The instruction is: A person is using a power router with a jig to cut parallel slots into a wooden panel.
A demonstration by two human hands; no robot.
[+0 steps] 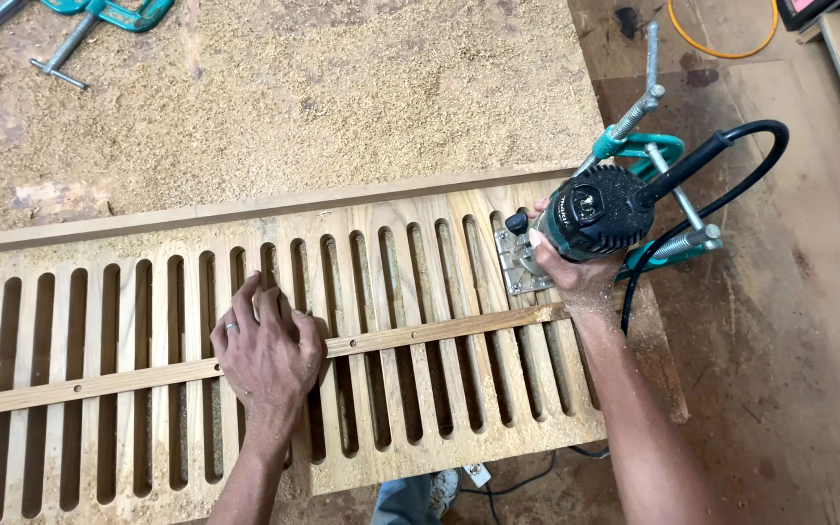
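**Router at the board's right end, free hand close by**

The right hand (576,277) clenched the router (595,209) at the slotted board (381,437)'s far right. The left hand (264,350) pressed flat, fingers spread, on the wooden strip (439,331). Sawdust (294,107) might have let the board slip; the cord (731,185) could have snagged the clamp (658,151).

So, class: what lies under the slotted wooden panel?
Through the slots of the slotted wooden panel, a sawdust-covered workbench shows. Whatever lies beneath the solid slats is hidden.
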